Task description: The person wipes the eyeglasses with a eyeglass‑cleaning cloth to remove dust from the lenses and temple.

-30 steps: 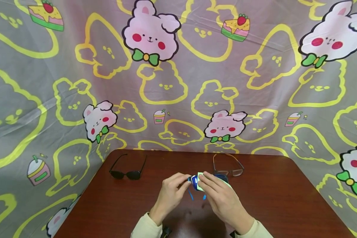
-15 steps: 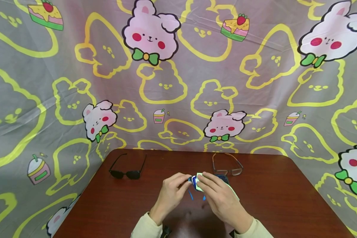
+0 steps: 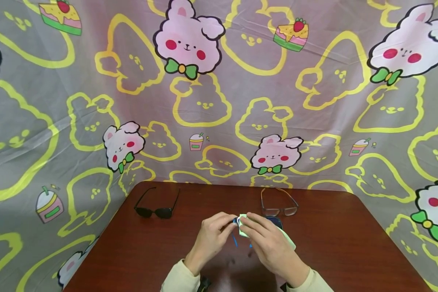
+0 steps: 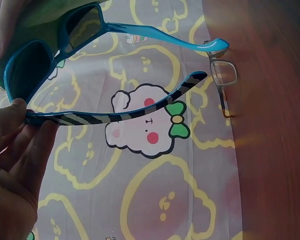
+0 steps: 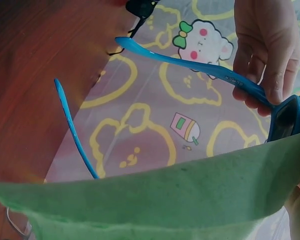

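Blue-framed sunglasses (image 4: pixel 62 50) with dark lenses and black-and-white striped outer temples are held up over the table, temples unfolded toward the person. My left hand (image 3: pixel 211 237) pinches them at one hinge corner, thumb and fingers around the temple's root. My right hand (image 3: pixel 268 239) holds a pale green cloth (image 5: pixel 155 200) against the front of the lenses, its fingers laid over the cloth. In the head view the cloth and right hand hide most of the frame; one dark lens shows beyond the fingers.
Black sunglasses (image 3: pixel 154 213) lie unfolded at the table's back left. Clear glasses (image 3: pixel 279 211) with orange-brown temples lie at the back right, just beyond the right hand. A cartoon-printed curtain (image 3: pixel 211 113) surrounds the brown table (image 3: pixel 131 251).
The right hand and cloth have slid slightly left over the lens, covering more of its blue surface. The left hand keeps its pinch, almost still.
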A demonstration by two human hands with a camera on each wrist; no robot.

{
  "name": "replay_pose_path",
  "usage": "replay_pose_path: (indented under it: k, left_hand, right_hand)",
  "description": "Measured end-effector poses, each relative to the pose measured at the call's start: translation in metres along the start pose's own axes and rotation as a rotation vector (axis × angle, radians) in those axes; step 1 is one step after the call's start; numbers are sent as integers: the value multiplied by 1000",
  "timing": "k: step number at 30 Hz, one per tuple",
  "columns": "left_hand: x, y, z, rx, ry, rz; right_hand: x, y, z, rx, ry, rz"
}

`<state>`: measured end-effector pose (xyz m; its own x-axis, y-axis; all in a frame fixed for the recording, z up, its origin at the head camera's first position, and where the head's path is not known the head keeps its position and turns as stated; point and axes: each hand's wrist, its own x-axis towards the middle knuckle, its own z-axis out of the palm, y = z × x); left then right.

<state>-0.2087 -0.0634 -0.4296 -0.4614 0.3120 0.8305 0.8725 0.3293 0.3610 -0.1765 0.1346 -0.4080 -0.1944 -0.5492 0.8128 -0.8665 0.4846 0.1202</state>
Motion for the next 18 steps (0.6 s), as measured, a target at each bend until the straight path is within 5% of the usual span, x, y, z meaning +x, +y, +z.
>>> replay_pose_path:
  k: [18]
  left_hand:
    - [3, -2, 1, -38, 31, -11]
  right_hand:
    - [-1, -1, 1, -9, 33, -48]
